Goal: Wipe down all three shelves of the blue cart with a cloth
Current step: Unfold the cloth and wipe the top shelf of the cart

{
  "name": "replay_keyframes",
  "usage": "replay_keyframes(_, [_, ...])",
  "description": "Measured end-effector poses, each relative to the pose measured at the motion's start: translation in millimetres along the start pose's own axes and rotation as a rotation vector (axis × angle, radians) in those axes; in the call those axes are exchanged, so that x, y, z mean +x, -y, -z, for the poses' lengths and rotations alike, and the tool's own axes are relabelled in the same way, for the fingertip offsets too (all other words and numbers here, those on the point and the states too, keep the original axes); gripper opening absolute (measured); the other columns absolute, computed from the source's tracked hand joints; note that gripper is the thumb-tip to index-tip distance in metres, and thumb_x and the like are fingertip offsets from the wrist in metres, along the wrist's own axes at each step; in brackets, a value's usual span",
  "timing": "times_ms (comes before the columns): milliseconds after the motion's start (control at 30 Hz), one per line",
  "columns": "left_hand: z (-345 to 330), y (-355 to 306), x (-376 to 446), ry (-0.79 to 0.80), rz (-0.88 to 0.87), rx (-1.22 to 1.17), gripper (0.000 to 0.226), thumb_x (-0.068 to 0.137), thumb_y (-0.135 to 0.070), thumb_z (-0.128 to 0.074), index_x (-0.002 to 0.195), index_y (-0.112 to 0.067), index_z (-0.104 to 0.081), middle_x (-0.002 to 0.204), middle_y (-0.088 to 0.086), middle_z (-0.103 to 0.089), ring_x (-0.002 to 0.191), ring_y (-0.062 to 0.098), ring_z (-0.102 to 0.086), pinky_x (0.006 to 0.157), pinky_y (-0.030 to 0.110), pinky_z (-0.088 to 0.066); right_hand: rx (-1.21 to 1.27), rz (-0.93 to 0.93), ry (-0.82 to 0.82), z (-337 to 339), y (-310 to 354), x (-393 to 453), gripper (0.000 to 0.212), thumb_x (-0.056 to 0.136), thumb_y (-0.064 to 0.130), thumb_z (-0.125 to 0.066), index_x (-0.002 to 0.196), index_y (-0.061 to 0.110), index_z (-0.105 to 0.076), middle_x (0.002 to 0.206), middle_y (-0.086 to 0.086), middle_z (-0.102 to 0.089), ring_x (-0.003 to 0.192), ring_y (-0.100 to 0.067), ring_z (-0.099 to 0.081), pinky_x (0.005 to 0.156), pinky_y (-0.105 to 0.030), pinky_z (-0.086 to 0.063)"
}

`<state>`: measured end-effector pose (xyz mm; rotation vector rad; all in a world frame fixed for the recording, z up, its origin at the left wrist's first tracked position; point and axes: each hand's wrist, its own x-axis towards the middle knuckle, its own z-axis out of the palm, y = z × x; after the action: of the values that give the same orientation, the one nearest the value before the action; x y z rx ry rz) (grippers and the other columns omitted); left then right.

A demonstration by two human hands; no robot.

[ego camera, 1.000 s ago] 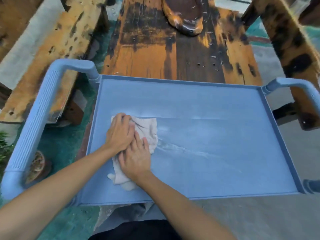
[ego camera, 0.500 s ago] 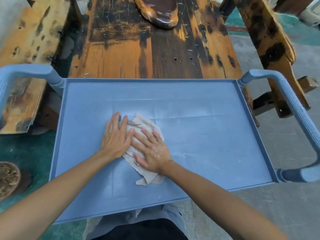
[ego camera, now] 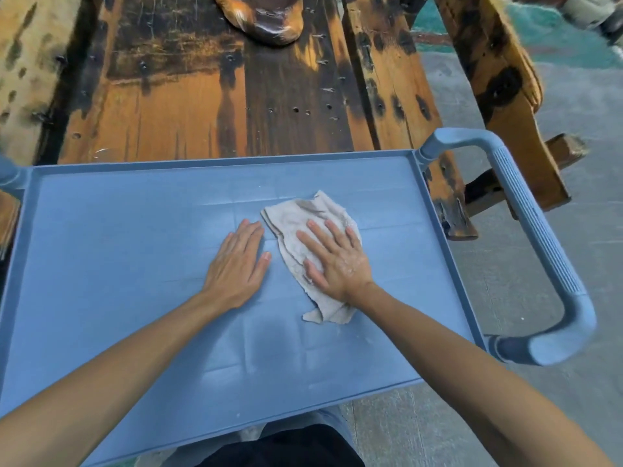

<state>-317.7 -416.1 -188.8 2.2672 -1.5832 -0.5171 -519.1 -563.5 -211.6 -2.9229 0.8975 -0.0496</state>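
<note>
The blue cart's top shelf [ego camera: 111,251] fills the lower middle of the head view, with a raised rim all round. A crumpled off-white cloth [ego camera: 296,220] lies right of the shelf's centre. My right hand [ego camera: 333,261] presses flat on the cloth, fingers spread and pointing away from me. My left hand [ego camera: 239,261] lies flat on the bare shelf just left of the cloth, not touching it. The two lower shelves are hidden under the top one.
The cart's blue ribbed handle [ego camera: 536,237] curves out on the right. A worn wooden table [ego camera: 215,106] stands directly behind the cart, with a wooden bench [ego camera: 499,85] at the right. Grey concrete floor [ego camera: 505,416] lies to the right and below.
My right hand has slid the cloth to the right across the shelf. My left hand has come off the cloth and now rests on the bare surface. The camera has shifted right.
</note>
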Motion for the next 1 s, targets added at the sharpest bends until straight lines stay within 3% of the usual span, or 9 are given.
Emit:
replay_keyframes(167, [-16.7, -34.9, 21.9, 0.025, -0.053, -0.019, 0.071, 0.096, -0.049, -0.018, 0.149, -0.006, -0.037, 0.159, 0.004, -0.035, 0.154, 0.021, -0.015, 0.124, 0.042, -0.014, -0.082, -0.153, 0.051, 11.8, -46.4, -2.8, 0.064, 0.097, 0.056, -0.043, 0.157, 0.033, -0.036, 0.165, 0.006, -0.033, 0.15, -0.029, -0.035, 0.119, -0.058, -0.023])
replay_keyframes(333, [-28.8, -56.9, 33.8, 0.041, -0.083, -0.009, 0.068, 0.098, -0.048, -0.018, 0.146, -0.006, -0.041, 0.156, 0.005, -0.039, 0.154, 0.022, -0.018, 0.125, 0.041, -0.015, -0.178, -0.23, 0.145, 31.0, -90.5, -0.9, 0.075, 0.095, 0.067, -0.028, 0.156, 0.023, -0.033, 0.162, -0.003, -0.037, 0.136, -0.033, -0.043, 0.115, -0.059, -0.025])
replay_keyframes(467, [-35.0, -67.6, 33.5, 0.044, -0.08, -0.016, 0.058, 0.1, -0.043, -0.023, 0.141, -0.006, -0.043, 0.15, 0.005, -0.045, 0.153, 0.023, -0.02, 0.123, 0.04, -0.02, -0.183, -0.304, 0.123, 45.5, -123.4, -12.8, 0.071, 0.096, 0.064, -0.015, 0.144, 0.02, -0.043, 0.14, -0.006, -0.051, 0.114, -0.034, -0.053, 0.092, -0.049, -0.04])
replay_keyframes(567, [-39.7, -74.2, 29.0, 0.062, -0.084, -0.026, 0.05, 0.101, -0.039, -0.026, 0.134, -0.008, -0.048, 0.148, 0.004, -0.046, 0.152, 0.023, -0.021, 0.121, 0.037, -0.021, -0.164, -0.372, 0.165, 55.8, -138.8, -33.7, 0.068, 0.097, 0.059, -0.014, 0.133, 0.015, -0.051, 0.126, -0.014, -0.056, 0.107, -0.035, -0.056, 0.084, -0.045, -0.045])
replay_keyframes(700, [-46.0, -78.7, 24.3, 0.064, -0.106, -0.002, 0.04, 0.103, -0.035, -0.036, 0.129, -0.008, -0.05, 0.15, 0.005, -0.04, 0.15, 0.026, -0.025, 0.118, 0.044, -0.029, -0.217, -0.459, 0.234, 62.4, -134.1, -63.0, 0.06, 0.103, 0.052, -0.027, 0.126, 0.003, -0.054, 0.122, -0.02, -0.056, 0.104, -0.037, -0.058, 0.071, -0.04, -0.046])
replay_keyframes(800, [-44.8, -76.4, 19.6, 0.056, -0.164, 0.041, 0.037, 0.099, -0.035, -0.038, 0.122, -0.01, -0.052, 0.14, 0.005, -0.045, 0.139, 0.027, -0.039, 0.113, 0.041, -0.035, -0.336, -0.512, 0.326, 64.9, -113.7, -77.9, 0.063, 0.107, 0.047, -0.027, 0.124, -0.006, -0.057, 0.118, -0.023, -0.06, 0.101, -0.036, -0.062, 0.078, -0.039, -0.049])
replay_keyframes(900, [-39.7, -70.7, 11.1, 0.05, -0.205, 0.079, 0.039, 0.096, -0.035, -0.038, 0.121, -0.011, -0.055, 0.131, 0.005, -0.048, 0.124, 0.027, -0.048, 0.107, 0.039, -0.037, -0.335, -0.593, 0.389, 66.5, -100.2, -92.2, 0.066, 0.108, 0.047, -0.024, 0.118, -0.004, -0.065, 0.114, -0.022, -0.067, 0.101, -0.032, -0.068, 0.079, -0.035, -0.052])
replay_keyframes(1000, [-35.5, -61.5, -6.2, 0.053, -0.22, 0.115, 0.043, 0.09, -0.031, -0.047, 0.128, -0.011, -0.055, 0.135, 0.009, -0.05, 0.125, 0.03, -0.049, 0.104, 0.041, -0.039, -0.32, -0.6, 0.387, 61.7, -92.6, -117.2, 0.067, 0.109, 0.044, -0.022, 0.105, 0.004, -0.076, 0.103, -0.015, -0.075, 0.097, -0.032, -0.071, 0.074, -0.034, -0.049])
